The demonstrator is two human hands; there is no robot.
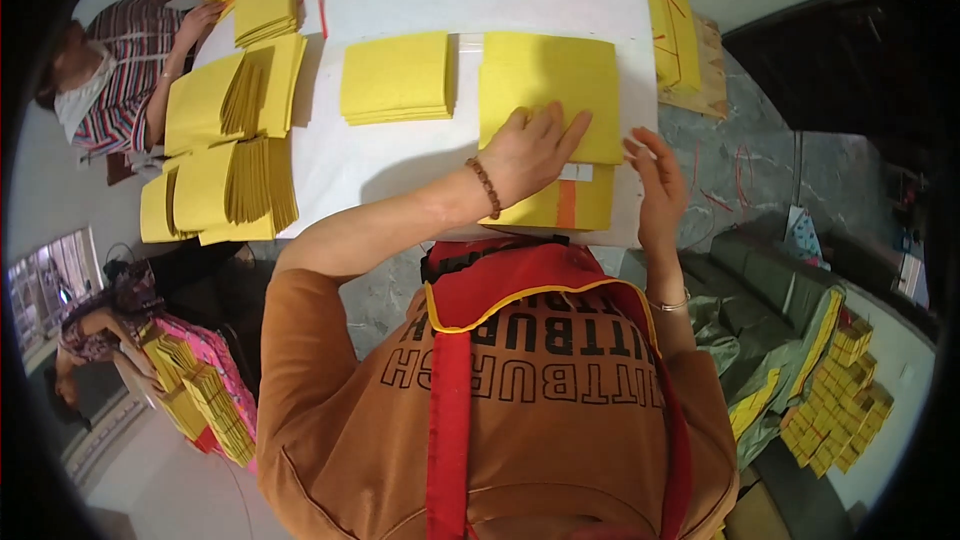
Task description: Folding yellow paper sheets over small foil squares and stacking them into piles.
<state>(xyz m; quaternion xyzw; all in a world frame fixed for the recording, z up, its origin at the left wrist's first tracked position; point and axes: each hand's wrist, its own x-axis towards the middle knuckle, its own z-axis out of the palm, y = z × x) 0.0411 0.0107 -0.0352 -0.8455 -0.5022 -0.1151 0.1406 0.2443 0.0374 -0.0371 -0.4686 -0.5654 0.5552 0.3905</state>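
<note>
All fingers (574, 138) unclenched, left hand (522, 156) rests on yellow stack (550, 68), right hand (660, 185) beside.

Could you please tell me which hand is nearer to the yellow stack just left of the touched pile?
Left. The left hand lies on the neighbouring pile, right of the yellow stack; the right hand is farther right, beyond that pile.

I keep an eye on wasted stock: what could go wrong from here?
The orange-striped yellow piece lies near the front edge of the table, so a nudge might push it off. The left hand rests on the upper yellow piece, which could slide askew. The fanned yellow stacks might topple if bumped.
</note>
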